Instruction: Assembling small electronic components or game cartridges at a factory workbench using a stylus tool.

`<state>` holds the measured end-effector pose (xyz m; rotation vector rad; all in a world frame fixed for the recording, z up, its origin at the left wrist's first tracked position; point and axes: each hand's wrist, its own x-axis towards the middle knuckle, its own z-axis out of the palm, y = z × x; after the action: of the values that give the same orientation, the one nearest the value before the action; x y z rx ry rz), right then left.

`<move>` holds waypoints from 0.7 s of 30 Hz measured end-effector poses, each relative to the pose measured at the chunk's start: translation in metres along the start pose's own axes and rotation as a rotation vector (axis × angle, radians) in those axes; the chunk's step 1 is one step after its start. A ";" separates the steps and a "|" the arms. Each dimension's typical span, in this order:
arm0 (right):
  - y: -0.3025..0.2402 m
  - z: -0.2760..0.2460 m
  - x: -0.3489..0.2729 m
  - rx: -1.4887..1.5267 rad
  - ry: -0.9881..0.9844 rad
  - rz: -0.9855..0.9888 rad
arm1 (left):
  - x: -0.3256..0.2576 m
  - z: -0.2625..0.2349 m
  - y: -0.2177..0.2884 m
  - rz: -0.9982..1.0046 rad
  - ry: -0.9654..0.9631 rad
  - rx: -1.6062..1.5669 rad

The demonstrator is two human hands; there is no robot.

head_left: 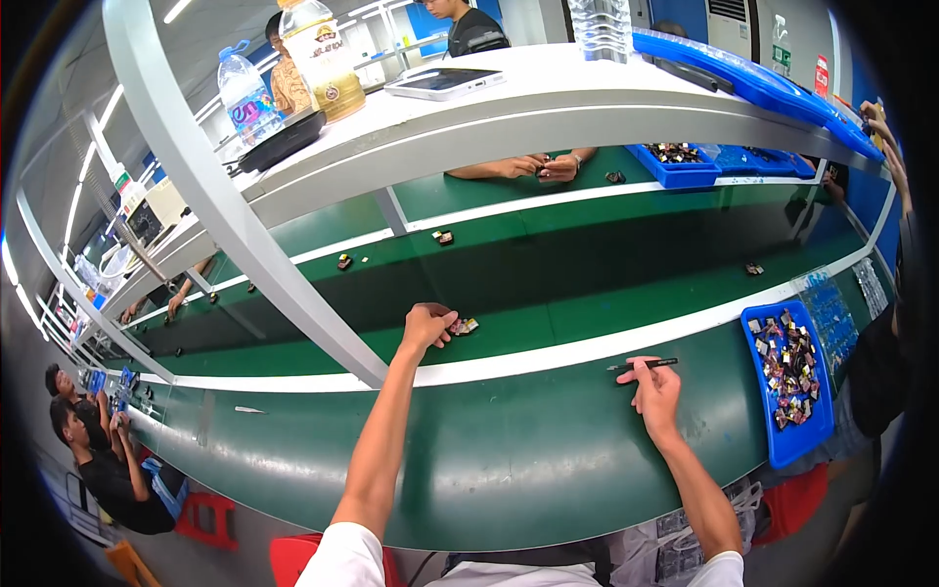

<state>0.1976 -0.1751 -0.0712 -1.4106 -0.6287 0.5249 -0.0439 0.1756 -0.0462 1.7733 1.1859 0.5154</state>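
Green fills most of what you look down on: a long green table (548, 460) runs across in front of you, and beyond its white edge strip lies a darker green conveyor belt (606, 264), with a white shelf (509, 117) overhead. Your left hand (427, 326) reaches far forward over the white strip to the belt, its fingers (442, 315) curled narrow around the near end of a small multicoloured part (464, 326) that rests on the belt and sticks out to the right of your knuckles. Your right hand (655, 389) rests near the table's far edge, its fingers (641, 375) closed around the near end of a pair of black tweezers (648, 365), which lies almost flat and points along the white strip. Well off to your right, a blue tray (782, 445) sits on the table, heaped with small mixed parts. Further small parts dot the belt, one (443, 237) further up the belt beyond your left hand. Across the belt, another person's hands (543, 167) rest on the far side, near a second blue tray (675, 174). On the shelf stand two plastic bottles (323, 59) and a flat white device (445, 83).
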 end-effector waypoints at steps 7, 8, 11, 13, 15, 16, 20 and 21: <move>-0.003 0.001 0.001 -0.014 -0.013 -0.027 | 0.016 -0.001 -0.007 -0.035 0.014 0.024; -0.005 0.002 0.001 -0.013 -0.017 -0.025 | 0.014 -0.002 -0.007 -0.034 0.041 0.052; -0.008 0.003 -0.002 -0.026 -0.020 -0.021 | 0.003 -0.007 -0.010 -0.004 0.052 -0.021; -0.004 -0.002 -0.003 0.008 0.018 -0.030 | -0.016 0.002 0.000 0.020 0.106 -0.040; -0.007 -0.005 -0.002 0.053 0.018 0.011 | -0.043 0.014 0.014 0.057 0.151 -0.089; -0.010 -0.008 -0.001 0.102 0.015 0.055 | -0.056 0.022 0.020 0.067 0.124 -0.153; -0.044 0.023 0.012 0.111 -0.129 0.012 | -0.103 0.049 0.033 0.069 -0.031 -0.404; -0.059 0.038 0.015 0.153 -0.157 0.026 | -0.113 0.059 0.036 0.065 -0.054 -0.444</move>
<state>0.1805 -0.1431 -0.0098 -1.2422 -0.6817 0.6948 -0.0324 0.0448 -0.0292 1.4362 0.8947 0.7046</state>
